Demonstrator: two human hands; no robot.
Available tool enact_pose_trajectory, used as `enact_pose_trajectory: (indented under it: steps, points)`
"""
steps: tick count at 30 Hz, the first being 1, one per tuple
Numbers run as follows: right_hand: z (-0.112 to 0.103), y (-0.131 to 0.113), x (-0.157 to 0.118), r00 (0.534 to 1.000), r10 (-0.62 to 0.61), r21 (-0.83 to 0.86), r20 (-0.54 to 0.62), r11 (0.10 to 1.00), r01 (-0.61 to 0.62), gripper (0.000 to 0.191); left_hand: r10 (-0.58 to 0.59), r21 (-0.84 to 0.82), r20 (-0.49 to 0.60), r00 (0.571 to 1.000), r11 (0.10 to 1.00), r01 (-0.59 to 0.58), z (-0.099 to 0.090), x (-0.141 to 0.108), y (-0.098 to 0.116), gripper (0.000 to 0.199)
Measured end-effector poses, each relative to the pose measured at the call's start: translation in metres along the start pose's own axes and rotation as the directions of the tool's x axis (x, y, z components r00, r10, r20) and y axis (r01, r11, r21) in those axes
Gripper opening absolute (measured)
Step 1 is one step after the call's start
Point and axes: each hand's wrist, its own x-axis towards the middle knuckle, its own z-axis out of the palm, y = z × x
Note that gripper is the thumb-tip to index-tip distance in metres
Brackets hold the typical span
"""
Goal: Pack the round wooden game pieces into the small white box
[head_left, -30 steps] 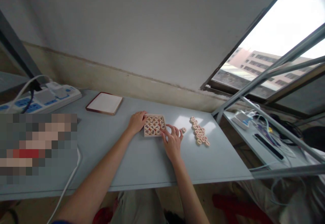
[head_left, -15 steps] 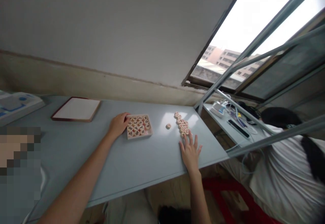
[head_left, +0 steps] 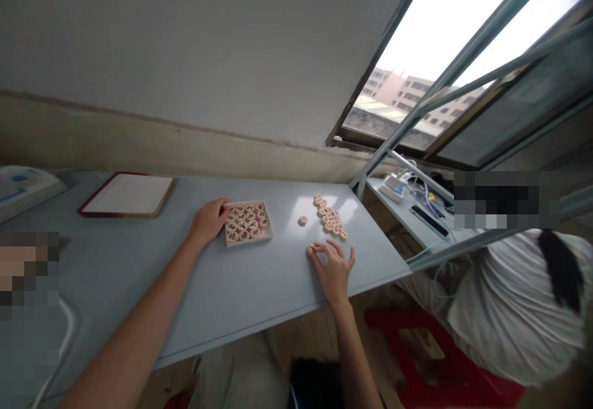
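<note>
My left hand [head_left: 208, 219] grips the left side of a shallow white box [head_left: 267, 233]. Rows of round Chinese chess pieces [head_left: 245, 219] with dark characters fill most of it, and bare space shows at its lower right corner. Between thumb and forefinger, my right hand [head_left: 332, 267] pinches one small Chinese chess piece [head_left: 311, 249] just above the desk, its other fingers spread. Beyond that hand lies a cluster of loose Chinese chess pieces [head_left: 330, 216] with reddish marks. A single piece [head_left: 302, 220] sits apart, between the box and the cluster.
A flat white board with a dark red edge [head_left: 127, 196] lies on the grey desk [head_left: 222, 298] at the left, near a white and blue device [head_left: 25, 189]. Metal bed-frame bars [head_left: 417, 112] cross the right side. Someone in a white shirt [head_left: 519, 310] sits by another desk.
My right hand has drawn back from the cluster toward the left, with one piece now pinched in its fingers. My left hand stays on the box. The whole view has shifted slightly.
</note>
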Motion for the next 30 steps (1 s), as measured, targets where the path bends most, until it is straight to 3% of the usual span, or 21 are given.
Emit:
enact_pose_trajectory:
  steps: [5, 10, 18, 30]
  points:
    - [0.014, -0.061, 0.02, 0.999, -0.042, 0.18, -0.028, 0.983, 0.046, 0.02, -0.004, 0.0, 0.004, 1.0, 1.0, 0.004, -0.001, 0.0, 0.001, 0.028]
    - [0.034, -0.103, 0.043, 0.977, -0.199, 0.181, 0.072, 0.966, 0.183, 0.014, -0.019, -0.005, 0.005, 1.0, 1.0, 0.019, -0.001, 0.0, 0.001, 0.028]
    - [0.042, -0.094, 0.033, 0.978, -0.166, 0.121, 0.129, 0.981, 0.151, 0.018, -0.041, -0.014, 0.003, 0.999, 0.999, 0.041, 0.0, 0.0, 0.002, 0.027]
    - [0.041, -0.095, 0.028, 0.954, -0.266, -0.018, 0.141, 0.962, 0.271, 0.018, -0.038, -0.026, -0.006, 0.999, 0.999, 0.038, -0.001, -0.001, 0.002, 0.027]
